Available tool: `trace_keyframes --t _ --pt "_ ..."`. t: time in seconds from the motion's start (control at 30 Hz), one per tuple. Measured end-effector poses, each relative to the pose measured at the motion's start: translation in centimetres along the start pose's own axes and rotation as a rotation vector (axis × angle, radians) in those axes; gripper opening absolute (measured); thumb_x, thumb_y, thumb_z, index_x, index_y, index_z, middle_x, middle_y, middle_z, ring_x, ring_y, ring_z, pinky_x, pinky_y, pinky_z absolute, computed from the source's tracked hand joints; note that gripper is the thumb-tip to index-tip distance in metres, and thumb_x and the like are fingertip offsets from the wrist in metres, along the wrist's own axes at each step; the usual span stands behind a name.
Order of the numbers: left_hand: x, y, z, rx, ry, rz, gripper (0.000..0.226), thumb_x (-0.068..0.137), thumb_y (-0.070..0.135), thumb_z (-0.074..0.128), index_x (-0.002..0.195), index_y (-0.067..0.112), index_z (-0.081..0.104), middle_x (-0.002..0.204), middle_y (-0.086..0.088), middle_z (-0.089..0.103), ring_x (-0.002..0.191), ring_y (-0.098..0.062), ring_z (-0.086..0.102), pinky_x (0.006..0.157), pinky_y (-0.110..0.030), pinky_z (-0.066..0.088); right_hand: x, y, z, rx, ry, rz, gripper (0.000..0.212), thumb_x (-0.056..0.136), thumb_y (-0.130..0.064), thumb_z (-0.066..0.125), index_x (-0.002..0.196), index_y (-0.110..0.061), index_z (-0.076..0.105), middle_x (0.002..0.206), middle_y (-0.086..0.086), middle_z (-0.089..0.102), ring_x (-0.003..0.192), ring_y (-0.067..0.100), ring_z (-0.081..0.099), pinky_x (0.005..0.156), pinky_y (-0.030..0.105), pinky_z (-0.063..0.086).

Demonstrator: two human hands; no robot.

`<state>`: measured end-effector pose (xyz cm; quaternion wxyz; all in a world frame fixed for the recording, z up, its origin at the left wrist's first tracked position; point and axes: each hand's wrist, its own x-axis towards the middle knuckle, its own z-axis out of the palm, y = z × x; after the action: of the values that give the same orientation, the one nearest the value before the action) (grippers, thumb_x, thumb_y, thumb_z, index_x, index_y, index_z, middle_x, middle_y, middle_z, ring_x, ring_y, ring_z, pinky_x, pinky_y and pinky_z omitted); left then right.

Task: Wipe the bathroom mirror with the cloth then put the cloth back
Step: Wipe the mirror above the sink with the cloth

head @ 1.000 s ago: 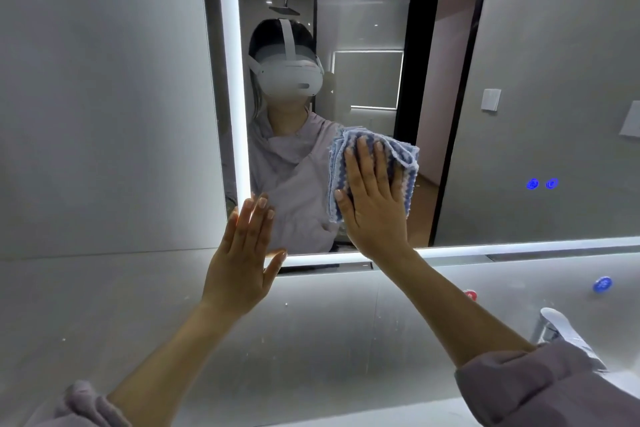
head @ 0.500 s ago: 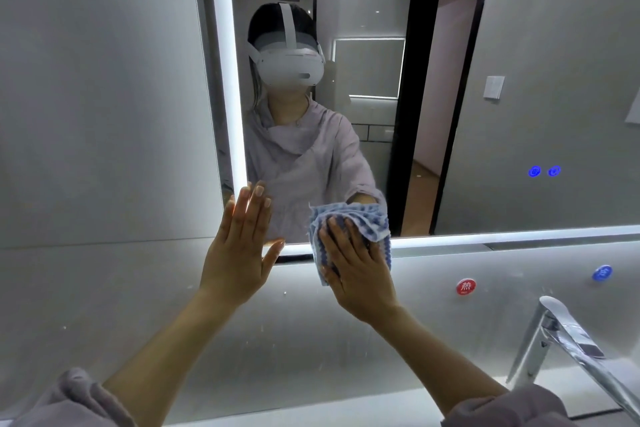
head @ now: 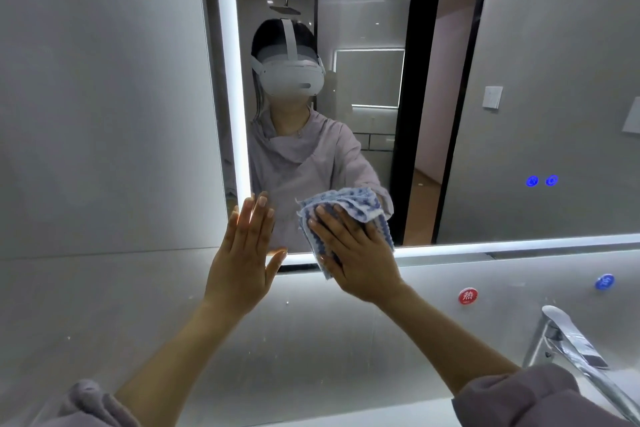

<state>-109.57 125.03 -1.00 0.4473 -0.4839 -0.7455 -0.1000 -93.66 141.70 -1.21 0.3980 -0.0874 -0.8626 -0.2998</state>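
Head view. The mirror (head: 519,80) fills the upper centre and right of the frame. Its lit left edge runs down the centre-left, and its lit bottom edge crosses just below mid-frame. Glass to the upper right of my hands is unobstructed. Grey wall (head: 104,114) lies left of the mirror and below it.

My left hand (head: 242,263) is flat at the mirror's lower left corner, fingers (head: 258,218) extended upward and close together, thumb out to the right; it holds nothing.

My right hand (head: 360,253) presses flat on the cloth (head: 346,201), fingers slightly spread. The blue-and-white cloth sits against the glass at the bottom edge, near centre frame, its lower end overhanging the lit strip. Cloth shows above and left of my fingertips.

A faucet (head: 571,340) stands at lower right, well apart from both hands. A red sticker (head: 467,296) sits on the wall between right hand and faucet.
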Motion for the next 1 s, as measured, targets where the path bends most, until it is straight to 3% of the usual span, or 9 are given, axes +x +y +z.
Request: trace_keyframes --t 0.2,0.43,0.57,0.73,0.87,1.0 --pt "0.0 0.0 0.0 -0.046 0.015 -0.012 0.074 0.096 0.051 0.029 0.149 0.001 0.018 0.159 -0.014 0.012 0.148 -0.03 0.007 0.122 -0.037 0.0 7.7 3.6 -3.8 -0.056 0.075 0.063 0.062 0.1 -0.05 0.026 0.152 -0.023 0.005 0.16 0.003 0.006 0.147 0.019 -0.013 0.118 0.048 -0.009" --pt "0.0 0.2 0.1 -0.09 0.028 -0.037 0.075 0.096 0.053 0.029 0.152 0.007 0.01 0.161 -0.009 0.008 0.148 -0.027 0.005 0.121 -0.036 0.002 13.6 4.4 -6.9 0.047 0.148 0.192 0.061 0.101 -0.045 0.024 0.153 -0.014 0.016 0.161 0.012 0.014 0.149 0.031 0.008 0.119 0.052 0.001" --pt "-0.1 0.1 0.1 -0.101 0.041 -0.034 0.075 0.096 0.053 0.028 0.152 0.009 0.003 0.161 -0.007 0.004 0.149 -0.026 0.005 0.121 -0.036 0.002 12.0 3.5 -5.8 0.03 0.142 0.143 0.062 0.101 -0.045 0.027 0.153 -0.015 0.014 0.161 0.011 0.014 0.149 0.027 0.006 0.118 0.053 0.0" --pt "-0.1 0.1 0.1 -0.093 0.04 -0.023 0.075 0.096 0.052 0.03 0.152 0.007 0.007 0.161 -0.009 0.006 0.149 -0.027 0.005 0.121 -0.037 0.004 5.2 0.8 -2.0 -0.058 0.053 -0.031 0.062 0.101 -0.044 0.03 0.155 -0.021 0.01 0.162 0.005 0.006 0.149 0.027 0.003 0.118 0.053 -0.006" --pt "-0.3 0.1 0.1 -0.075 0.043 -0.013 0.075 0.097 0.053 0.028 0.152 0.006 0.006 0.16 -0.011 0.009 0.148 -0.028 0.006 0.12 -0.039 0.008 0.1 -0.8 0.4 -0.057 -0.002 -0.067 0.057 0.103 -0.041 0.024 0.155 -0.019 0.014 0.163 0.003 0.005 0.15 0.024 0.006 0.12 0.05 0.002" --pt "-0.2 0.1 0.0 -0.067 0.028 -0.017 0.074 0.097 0.053 0.025 0.152 0.007 0.006 0.16 -0.011 0.007 0.148 -0.029 0.006 0.119 -0.04 0.009 -3.1 -0.7 1.3 -0.027 -0.102 -0.084 0.057 0.102 -0.041 0.024 0.154 -0.019 0.017 0.161 0.001 0.012 0.149 0.02 0.013 0.116 0.048 0.019"
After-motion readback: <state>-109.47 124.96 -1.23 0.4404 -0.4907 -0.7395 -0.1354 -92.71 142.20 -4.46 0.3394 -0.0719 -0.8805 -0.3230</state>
